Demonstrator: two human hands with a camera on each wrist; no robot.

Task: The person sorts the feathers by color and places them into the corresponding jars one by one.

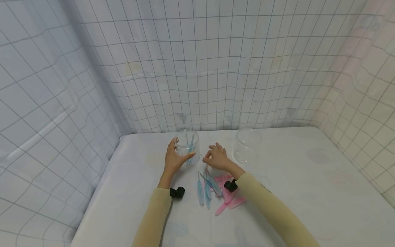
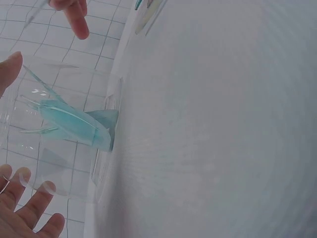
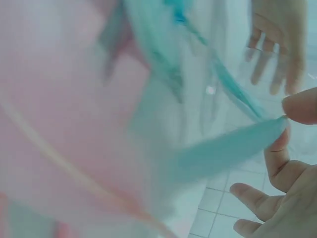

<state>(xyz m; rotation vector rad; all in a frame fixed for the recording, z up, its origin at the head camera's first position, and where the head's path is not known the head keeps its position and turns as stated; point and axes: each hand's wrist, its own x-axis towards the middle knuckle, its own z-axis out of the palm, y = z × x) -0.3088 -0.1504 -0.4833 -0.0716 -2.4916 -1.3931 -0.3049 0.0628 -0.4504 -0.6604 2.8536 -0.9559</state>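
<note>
My left hand (image 1: pixel 174 159) holds a clear round jar (image 1: pixel 182 145), thumb on the near side and fingers round the far side. Inside the jar, several light-blue feathers (image 2: pixel 74 121) lean, thin quills up. To the right of the jar is my right hand (image 1: pixel 216 159), pinching a blue feather (image 3: pixel 228 148) between thumb and forefinger, the other fingers spread. On the table below the hands lie several loose blue feathers (image 1: pixel 200 192), quills pointing away, beside and partly over a heap of pink feathers (image 1: pixel 227 195). My right forearm covers part of the pink heap.
A second clear jar (image 1: pixel 247 147) stands on the white table (image 1: pixel 296 185), behind and right of my right hand. Grid-patterned white curtains (image 1: pixel 216 68) close off the back and both sides. Black wrist cameras (image 1: pixel 177 192) sit at both cuffs.
</note>
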